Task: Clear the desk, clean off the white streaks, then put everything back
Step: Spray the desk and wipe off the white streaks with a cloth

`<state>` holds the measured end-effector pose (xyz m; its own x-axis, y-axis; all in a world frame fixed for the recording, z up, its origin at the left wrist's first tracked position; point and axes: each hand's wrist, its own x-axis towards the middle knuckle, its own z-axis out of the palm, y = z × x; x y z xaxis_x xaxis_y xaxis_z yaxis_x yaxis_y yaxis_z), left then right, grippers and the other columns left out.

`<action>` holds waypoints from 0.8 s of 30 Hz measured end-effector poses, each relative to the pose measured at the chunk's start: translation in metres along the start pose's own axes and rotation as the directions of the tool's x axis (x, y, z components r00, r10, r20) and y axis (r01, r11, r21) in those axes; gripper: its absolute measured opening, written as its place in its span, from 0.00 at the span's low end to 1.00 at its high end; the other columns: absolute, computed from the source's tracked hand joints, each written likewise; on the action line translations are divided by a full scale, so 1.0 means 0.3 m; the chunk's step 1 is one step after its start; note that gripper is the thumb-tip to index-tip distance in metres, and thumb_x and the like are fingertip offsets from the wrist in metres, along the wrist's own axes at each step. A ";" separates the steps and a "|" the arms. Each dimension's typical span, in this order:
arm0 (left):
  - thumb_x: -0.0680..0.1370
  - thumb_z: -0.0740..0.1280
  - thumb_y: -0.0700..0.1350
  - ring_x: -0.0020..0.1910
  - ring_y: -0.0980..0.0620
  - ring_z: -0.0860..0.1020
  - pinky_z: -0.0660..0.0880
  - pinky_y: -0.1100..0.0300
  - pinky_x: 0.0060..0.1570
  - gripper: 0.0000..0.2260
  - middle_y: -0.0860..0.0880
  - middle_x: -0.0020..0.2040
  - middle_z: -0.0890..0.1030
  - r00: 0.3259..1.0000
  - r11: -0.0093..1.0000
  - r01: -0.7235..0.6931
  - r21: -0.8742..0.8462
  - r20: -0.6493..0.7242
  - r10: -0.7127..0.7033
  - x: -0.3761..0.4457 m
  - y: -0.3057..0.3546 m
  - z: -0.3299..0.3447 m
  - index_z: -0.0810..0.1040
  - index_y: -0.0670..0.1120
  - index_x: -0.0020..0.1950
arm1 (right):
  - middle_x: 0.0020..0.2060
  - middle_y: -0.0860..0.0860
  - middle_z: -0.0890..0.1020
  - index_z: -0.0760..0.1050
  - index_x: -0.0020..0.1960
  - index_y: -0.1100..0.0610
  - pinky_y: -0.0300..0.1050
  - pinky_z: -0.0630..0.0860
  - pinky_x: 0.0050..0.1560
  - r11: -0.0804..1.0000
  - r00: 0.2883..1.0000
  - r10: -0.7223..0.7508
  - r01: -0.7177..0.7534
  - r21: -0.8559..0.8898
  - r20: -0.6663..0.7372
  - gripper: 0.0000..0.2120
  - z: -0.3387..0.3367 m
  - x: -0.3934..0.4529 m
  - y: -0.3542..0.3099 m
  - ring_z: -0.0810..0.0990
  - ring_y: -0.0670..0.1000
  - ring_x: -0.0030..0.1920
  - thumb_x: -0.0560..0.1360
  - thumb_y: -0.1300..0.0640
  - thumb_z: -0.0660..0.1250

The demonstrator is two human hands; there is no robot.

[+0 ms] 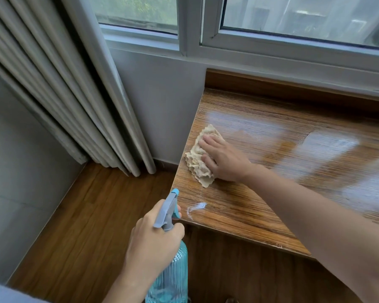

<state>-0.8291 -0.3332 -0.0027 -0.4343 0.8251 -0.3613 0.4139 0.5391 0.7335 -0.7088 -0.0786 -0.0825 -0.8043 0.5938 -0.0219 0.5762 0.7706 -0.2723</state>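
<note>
Head view: streaked wooden desk (271,149) below window (293,18)

Right hand (222,159) flat on a crumpled beige cloth (200,158), pressing it to the wooden desk (271,215) near the left edge. Small white streak (196,207) on the near left corner, bare of the cloth. Left hand (153,239) gripping the neck of a blue spray bottle (171,270), held off the desk over the wooden floor (74,226). Grey curtain (59,84) far left; window (271,22) beyond.
</note>
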 end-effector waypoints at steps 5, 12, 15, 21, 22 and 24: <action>0.76 0.67 0.36 0.26 0.56 0.69 0.66 0.66 0.25 0.08 0.61 0.27 0.72 1.000 1.000 0.006 -0.019 -0.014 -0.006 -0.008 -0.006 0.008 0.74 0.49 0.47 | 0.79 0.53 0.64 0.62 0.80 0.54 0.41 0.42 0.78 0.998 0.996 -0.065 0.066 0.018 -0.067 0.27 0.016 -0.110 -0.083 0.56 0.54 0.81 0.85 0.45 0.56; 0.77 0.67 0.36 0.26 0.59 0.72 0.67 0.68 0.25 0.09 0.53 0.30 0.67 0.999 0.999 0.005 -0.036 -0.036 -0.007 -0.020 -0.017 -0.003 0.72 0.51 0.48 | 0.76 0.50 0.70 0.71 0.76 0.53 0.47 0.59 0.80 0.981 0.985 -0.170 0.174 0.089 -0.041 0.22 0.088 -0.335 -0.164 0.63 0.50 0.79 0.84 0.49 0.61; 0.77 0.67 0.36 0.27 0.59 0.73 0.67 0.67 0.25 0.09 0.53 0.29 0.70 1.000 1.000 -0.001 -0.028 -0.023 0.000 -0.017 -0.020 -0.014 0.75 0.50 0.50 | 0.68 0.52 0.79 0.77 0.69 0.56 0.55 0.74 0.70 0.988 0.990 -0.032 0.052 0.147 -0.137 0.19 0.070 -0.209 -0.125 0.75 0.53 0.71 0.79 0.58 0.68; 0.78 0.67 0.36 0.29 0.62 0.75 0.68 0.69 0.25 0.10 0.54 0.30 0.70 1.000 0.999 -0.013 -0.037 -0.029 0.012 -0.009 -0.028 -0.025 0.76 0.50 0.52 | 0.49 0.50 0.78 0.78 0.57 0.54 0.55 0.75 0.55 0.969 0.955 0.232 -0.212 0.125 -0.184 0.12 0.034 0.080 -0.085 0.76 0.56 0.55 0.77 0.55 0.61; 0.78 0.67 0.35 0.28 0.62 0.75 0.68 0.69 0.25 0.10 0.54 0.31 0.70 0.999 0.999 -0.018 -0.037 -0.030 0.016 -0.007 -0.028 -0.027 0.76 0.49 0.52 | 0.48 0.48 0.76 0.77 0.55 0.53 0.54 0.73 0.57 0.974 0.954 0.219 -0.202 0.101 -0.207 0.11 0.042 0.078 -0.092 0.74 0.54 0.54 0.78 0.52 0.60; 0.77 0.67 0.35 0.28 0.61 0.74 0.68 0.69 0.25 0.09 0.54 0.30 0.70 0.999 0.999 -0.018 -0.040 -0.038 0.016 -0.004 -0.032 -0.031 0.77 0.49 0.52 | 0.54 0.48 0.77 0.76 0.59 0.52 0.53 0.72 0.63 0.990 0.974 0.127 -0.111 0.092 -0.190 0.15 0.055 0.002 -0.125 0.73 0.52 0.59 0.79 0.45 0.61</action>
<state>-0.8400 -0.3409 -0.0040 -0.4575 0.8267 -0.3275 0.3892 0.5173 0.7622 -0.7333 -0.1108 -0.0882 -0.6823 0.7201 0.1264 0.6465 0.6750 -0.3555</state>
